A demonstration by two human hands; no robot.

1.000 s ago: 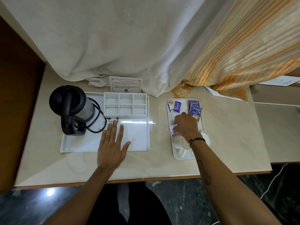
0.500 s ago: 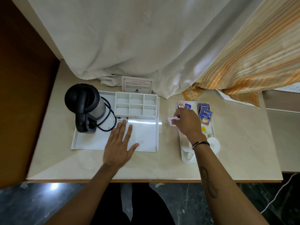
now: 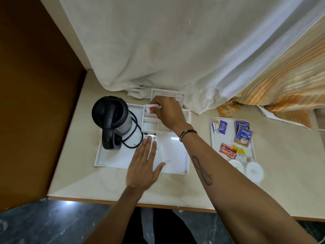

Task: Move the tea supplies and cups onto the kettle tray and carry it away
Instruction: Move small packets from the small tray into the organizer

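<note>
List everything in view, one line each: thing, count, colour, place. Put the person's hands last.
kettle: 1, black and steel, left end of kettle tray
kettle tray: 1, white, table left
divided box: 1, white, back of kettle tray
card: 1, white, behind box
small tray: 1, white, table right
Tetley teabags: 2, blue, small tray
other sachets: several, mixed colours, small tray
cups: 2, white, near end of small tray
curtains: white and orange-striped, behind
left hand: flat on kettle tray
right hand: holding white sachet over box

white sachet (image 3: 151,110) over kettle tray (image 3: 112,160) organizer (image 3: 149,126)
</note>
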